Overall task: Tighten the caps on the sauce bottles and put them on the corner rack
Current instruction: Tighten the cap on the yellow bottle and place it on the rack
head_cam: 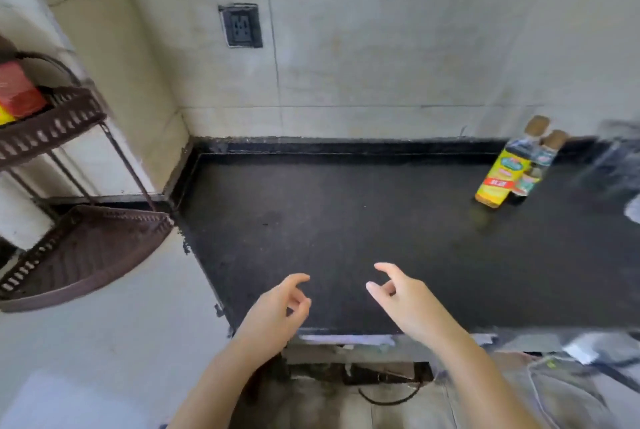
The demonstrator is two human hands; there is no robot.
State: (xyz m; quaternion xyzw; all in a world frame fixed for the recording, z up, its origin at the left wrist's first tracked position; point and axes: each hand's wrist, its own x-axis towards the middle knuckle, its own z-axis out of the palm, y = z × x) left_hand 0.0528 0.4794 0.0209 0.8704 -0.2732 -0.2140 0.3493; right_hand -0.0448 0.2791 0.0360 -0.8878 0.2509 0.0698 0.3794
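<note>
Two sauce bottles stand side by side at the far right of the black counter (346,220): one with a yellow label (502,175) and, touching its right side, a darker one (535,168). Both have brown caps. The brown corner rack (83,252) stands at the left, with its lower shelf bare and a red and yellow packet (17,92) on the upper shelf. My left hand (273,314) and my right hand (405,300) hover over the counter's front edge, fingers loosely apart, holding nothing. Both hands are far from the bottles and the rack.
A tiled wall with a black socket (242,26) rises behind the counter. A blurred clear object (620,165) sits at the right edge. Below the counter's front edge hang cables and a dark gap (381,380). A pale surface (104,342) lies beside the rack.
</note>
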